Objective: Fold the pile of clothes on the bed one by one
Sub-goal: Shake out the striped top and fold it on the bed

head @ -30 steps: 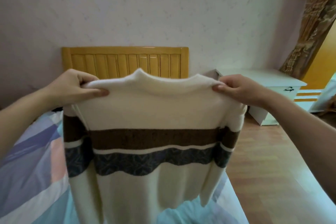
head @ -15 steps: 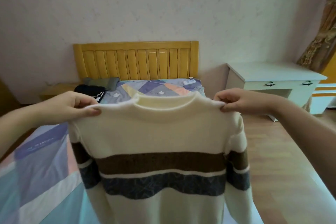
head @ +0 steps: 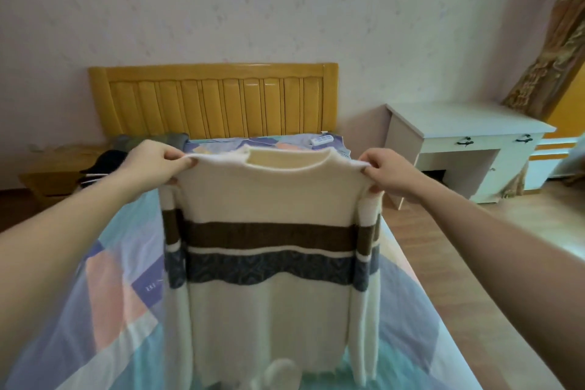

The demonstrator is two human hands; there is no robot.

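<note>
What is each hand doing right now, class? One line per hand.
Left hand: closed, pinching the striped sweater at its left shoulder.
Right hand: closed, pinching the sweater's right shoulder.

Obscured and cut-off areas, head view.

The sweater (head: 269,263) held up in front screens the middle of the bed (head: 104,310); its hem is blurred and runs into the bottom edge, and a pale, blurred shape there cannot be identified. Both forearms leave the frame at the sides. Dark clothes (head: 107,158) near the headboard (head: 215,98) are partly covered by the left hand (head: 152,161); garment types unclear. A small white object (head: 321,139) by the pillow end is too small to identify. The curtain (head: 550,41) is cropped by the right edge.
</note>
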